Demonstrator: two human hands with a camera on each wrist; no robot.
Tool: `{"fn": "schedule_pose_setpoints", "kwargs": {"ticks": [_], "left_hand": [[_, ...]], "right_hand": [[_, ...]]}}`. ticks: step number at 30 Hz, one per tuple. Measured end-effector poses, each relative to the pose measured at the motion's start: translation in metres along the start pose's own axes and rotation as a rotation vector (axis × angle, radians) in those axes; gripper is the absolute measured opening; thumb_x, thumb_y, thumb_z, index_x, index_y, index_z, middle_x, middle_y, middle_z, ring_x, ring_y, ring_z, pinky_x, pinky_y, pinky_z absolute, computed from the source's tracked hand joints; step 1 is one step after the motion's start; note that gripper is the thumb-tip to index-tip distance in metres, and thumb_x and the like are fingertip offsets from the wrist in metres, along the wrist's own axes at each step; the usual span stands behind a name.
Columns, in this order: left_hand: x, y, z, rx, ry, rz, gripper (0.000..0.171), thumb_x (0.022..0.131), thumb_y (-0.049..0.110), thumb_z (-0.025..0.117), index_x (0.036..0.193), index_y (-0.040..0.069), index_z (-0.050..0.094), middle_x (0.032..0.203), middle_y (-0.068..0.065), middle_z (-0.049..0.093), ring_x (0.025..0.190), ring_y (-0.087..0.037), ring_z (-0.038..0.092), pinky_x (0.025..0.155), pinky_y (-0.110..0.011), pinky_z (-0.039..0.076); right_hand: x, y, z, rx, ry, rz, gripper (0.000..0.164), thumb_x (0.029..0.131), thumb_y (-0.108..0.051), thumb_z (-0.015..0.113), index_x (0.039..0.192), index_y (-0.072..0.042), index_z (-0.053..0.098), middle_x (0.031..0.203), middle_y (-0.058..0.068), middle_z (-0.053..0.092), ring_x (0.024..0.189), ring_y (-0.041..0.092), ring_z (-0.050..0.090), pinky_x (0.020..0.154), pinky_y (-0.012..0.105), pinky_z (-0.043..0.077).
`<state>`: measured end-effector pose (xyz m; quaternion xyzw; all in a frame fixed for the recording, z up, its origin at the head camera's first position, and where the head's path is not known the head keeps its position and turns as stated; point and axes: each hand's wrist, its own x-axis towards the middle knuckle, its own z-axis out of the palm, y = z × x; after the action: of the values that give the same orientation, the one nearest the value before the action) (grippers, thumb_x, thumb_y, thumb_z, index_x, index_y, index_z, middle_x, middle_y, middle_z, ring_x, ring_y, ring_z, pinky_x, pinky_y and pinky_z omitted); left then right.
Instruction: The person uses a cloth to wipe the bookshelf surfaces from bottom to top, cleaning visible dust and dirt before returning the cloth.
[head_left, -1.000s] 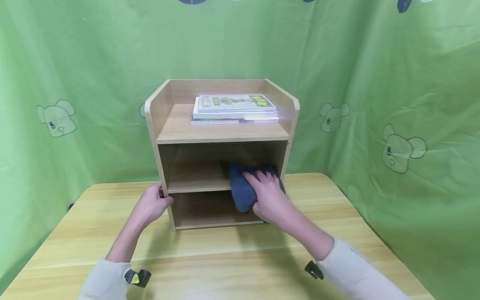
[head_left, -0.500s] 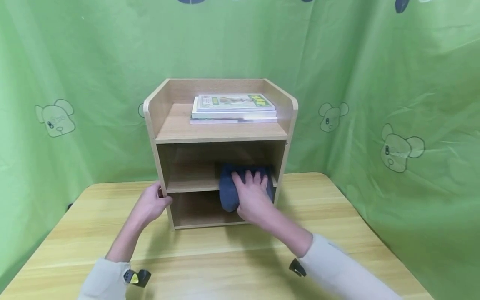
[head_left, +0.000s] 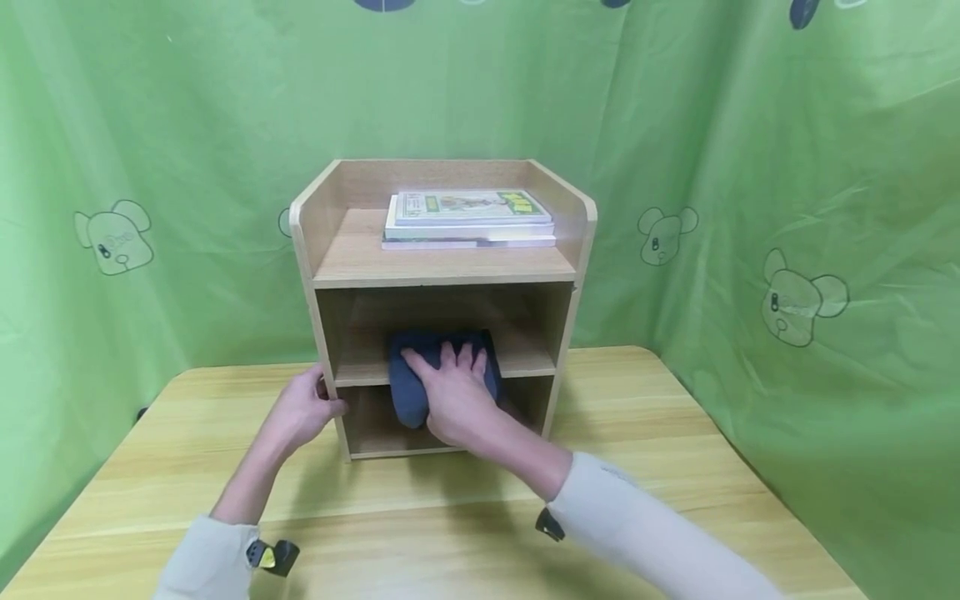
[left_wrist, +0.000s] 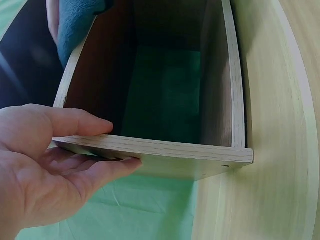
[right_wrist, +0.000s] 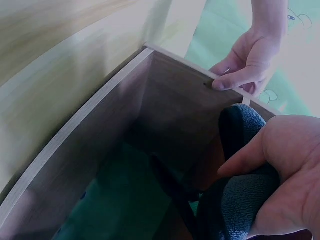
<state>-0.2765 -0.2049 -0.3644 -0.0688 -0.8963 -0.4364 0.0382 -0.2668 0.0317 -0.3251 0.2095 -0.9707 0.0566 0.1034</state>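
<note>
A small wooden shelf unit [head_left: 442, 277] stands on the table. My left hand [head_left: 306, 408] grips the front edge of its left side panel; in the left wrist view the thumb lies on the inner side and the fingers on the outer side. My right hand [head_left: 461, 400] holds a dark blue towel [head_left: 408, 387] on the middle shelf board [head_left: 525, 360]. Part of the towel hangs over the board's front edge. In the right wrist view the towel [right_wrist: 245, 200] is bunched between thumb and fingers.
Several books [head_left: 468, 218] lie stacked on the top shelf. The wooden table [head_left: 390, 542] extends in front and to both sides. A green curtain [head_left: 750, 167] with mouse drawings surrounds it.
My right hand has moved left along the middle board with the towel, from its right end to about the middle. My left hand has stayed on the side panel.
</note>
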Motion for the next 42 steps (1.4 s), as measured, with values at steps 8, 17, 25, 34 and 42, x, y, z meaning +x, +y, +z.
{"fn": "schedule_pose_setpoints", "kwargs": {"ticks": [8,17,25,34,42], "left_hand": [[0.001,-0.001,-0.001,-0.018,0.003,0.027,0.049,0.084,0.001,0.067,0.132,0.001,0.057,0.121,-0.024,0.070,0.110,-0.034,0.067,0.087,-0.041,0.055],[0.003,-0.002,0.002,-0.034,-0.012,0.039,0.057,0.084,0.000,0.066,0.139,0.000,0.054,0.127,-0.028,0.066,0.123,-0.044,0.061,0.097,-0.050,0.054],[0.001,-0.002,0.000,-0.028,-0.009,0.031,0.054,0.087,0.000,0.064,0.139,-0.002,0.052,0.123,-0.027,0.067,0.121,-0.045,0.061,0.096,-0.051,0.054],[0.002,-0.003,-0.001,-0.013,0.004,0.051,0.050,0.083,0.000,0.067,0.132,0.000,0.058,0.117,-0.024,0.071,0.110,-0.037,0.067,0.088,-0.045,0.056],[0.002,-0.002,-0.002,0.005,-0.005,0.022,0.045,0.083,0.002,0.068,0.127,0.000,0.059,0.115,-0.023,0.072,0.100,-0.029,0.066,0.078,-0.035,0.053]], "right_hand": [[0.018,-0.036,0.003,-0.031,-0.071,-0.007,0.089,0.083,-0.013,0.076,0.156,-0.042,0.034,0.156,0.028,0.037,0.144,0.056,0.031,0.119,0.066,0.024],[0.021,-0.056,0.004,-0.095,-0.104,-0.040,0.089,0.083,-0.022,0.079,0.155,-0.046,0.033,0.156,0.025,0.038,0.144,0.052,0.033,0.117,0.063,0.028],[0.015,-0.056,0.003,-0.071,-0.130,-0.081,0.087,0.086,-0.018,0.075,0.157,-0.044,0.031,0.160,0.026,0.033,0.148,0.051,0.029,0.119,0.064,0.025],[0.013,-0.049,0.000,-0.047,-0.125,-0.059,0.086,0.087,-0.015,0.072,0.157,-0.045,0.031,0.160,0.022,0.035,0.147,0.050,0.031,0.120,0.062,0.026],[0.011,-0.018,-0.008,0.008,-0.131,-0.015,0.089,0.083,-0.007,0.070,0.156,-0.043,0.034,0.160,0.022,0.034,0.147,0.052,0.029,0.120,0.064,0.024]]}}
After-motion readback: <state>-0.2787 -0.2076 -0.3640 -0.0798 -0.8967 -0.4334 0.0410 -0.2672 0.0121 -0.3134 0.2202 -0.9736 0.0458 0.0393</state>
